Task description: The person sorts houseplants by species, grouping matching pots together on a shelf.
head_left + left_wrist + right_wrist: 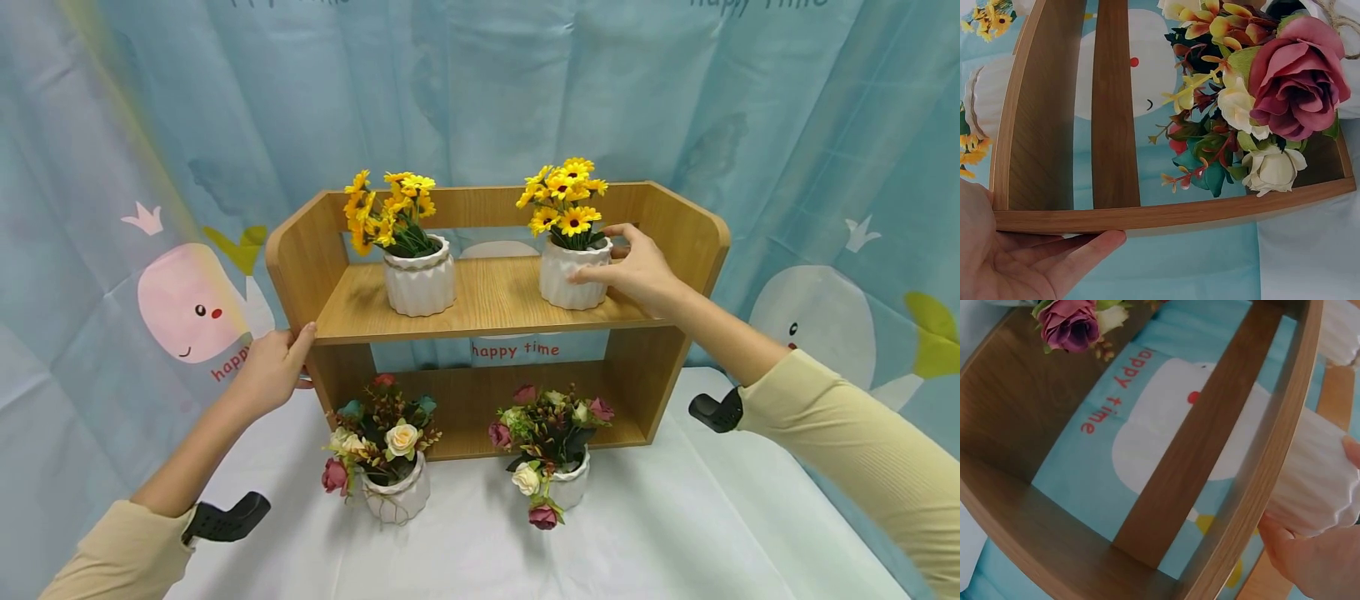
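Behind the shelf hangs a soft, creased blue curtain (495, 83), printed with rounded cartoon whales. Beneath the shelf spreads a smooth white cloth (465, 550). The shelf (495, 292) itself is pale brown with a wood grain, two boards between side panels with rounded upper corners. In front of it, to either side, reach a left sleeve (131, 554) and a right sleeve (847, 442), both cream, the right one finely ribbed.

Just before the shelf's lower board sit the left rose pot (397, 492) and the right rose pot (570, 487), white and wavy-rimmed, with layered petals in dusky pink and cream. The left sunflower pot (420, 283), fluted and glossy with twine below its rim, stands on the shelf's upper board. The right sunflower pot (558, 279) is upright at that board's right half; I can't tell whether its base touches.

The right hand (637, 271) holds this last pot, thumb across the fluted front, fingers round the far side. The left hand (270, 367) grips the shelf's left panel narrowly, thumb at the front edge, fingers along the outer face.
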The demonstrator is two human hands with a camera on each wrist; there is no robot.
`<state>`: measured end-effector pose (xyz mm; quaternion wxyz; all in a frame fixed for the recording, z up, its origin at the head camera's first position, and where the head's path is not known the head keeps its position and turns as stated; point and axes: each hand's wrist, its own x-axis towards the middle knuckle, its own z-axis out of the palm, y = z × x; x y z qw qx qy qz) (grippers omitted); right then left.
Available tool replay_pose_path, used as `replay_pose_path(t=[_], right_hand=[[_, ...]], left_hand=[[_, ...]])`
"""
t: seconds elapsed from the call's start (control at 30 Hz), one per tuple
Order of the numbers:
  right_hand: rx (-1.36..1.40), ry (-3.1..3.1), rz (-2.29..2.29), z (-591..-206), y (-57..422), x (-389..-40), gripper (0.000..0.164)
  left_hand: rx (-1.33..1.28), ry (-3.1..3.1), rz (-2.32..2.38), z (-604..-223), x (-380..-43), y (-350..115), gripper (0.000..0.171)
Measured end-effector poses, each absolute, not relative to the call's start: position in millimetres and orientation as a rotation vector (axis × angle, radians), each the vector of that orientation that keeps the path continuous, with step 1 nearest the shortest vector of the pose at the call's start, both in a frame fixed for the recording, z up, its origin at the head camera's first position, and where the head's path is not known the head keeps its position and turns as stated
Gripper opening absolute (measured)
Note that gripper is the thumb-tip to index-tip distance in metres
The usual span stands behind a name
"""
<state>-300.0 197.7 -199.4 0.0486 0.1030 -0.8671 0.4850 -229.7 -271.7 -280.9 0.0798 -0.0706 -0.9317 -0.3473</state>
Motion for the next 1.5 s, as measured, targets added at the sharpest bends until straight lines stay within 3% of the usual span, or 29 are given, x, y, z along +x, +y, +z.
replay_pose_path(t=[0.33, 0.8, 1.5], right_hand=[[0.329, -2.672, 1.465, -199, 202, -293, 0.105], [0.314, -2.642, 1.535, -196, 203, -250, 0.099], [0.451, -2.482, 1.518, -254, 198, -183, 0.061]], left_hand=[[-0.208, -2.782, -1.035, -282, -230, -271, 0.067], [-0.201, -2.788, -1.034, -282, -229, -272, 0.068], [-0.207, -2.779, -1.022, -280, -228, -270, 0.064]])
